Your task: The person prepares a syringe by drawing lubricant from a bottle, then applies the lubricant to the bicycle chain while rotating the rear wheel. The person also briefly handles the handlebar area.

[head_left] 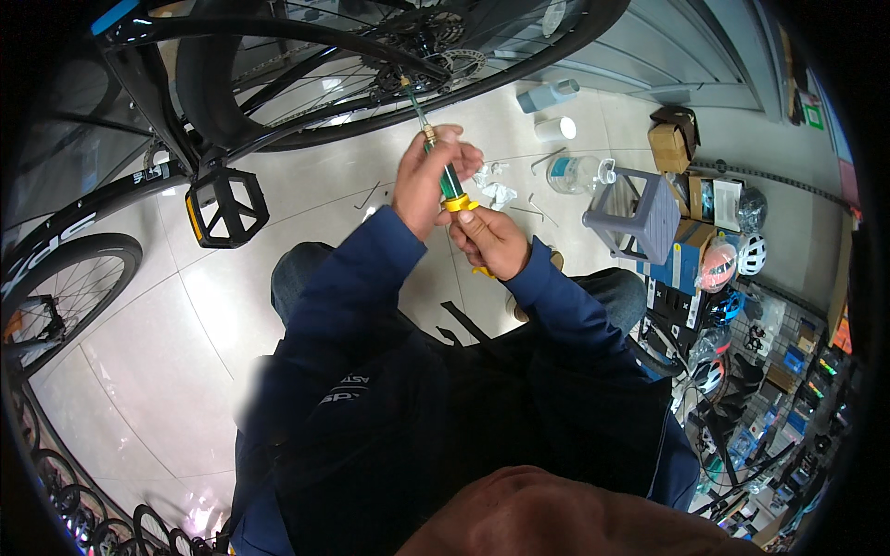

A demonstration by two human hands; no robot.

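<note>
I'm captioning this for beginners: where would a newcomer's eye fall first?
Probably on the green-and-yellow syringe-like tool, near the centre, held by the left hand and right hand. Then the bicycle wheel across the top, the black pedal at left, and the grey stool at right.

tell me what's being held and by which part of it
A green-and-yellow syringe-like tool: the left hand is around its barrel, toward the nozzle end, and the right hand grips its yellow end.
</note>
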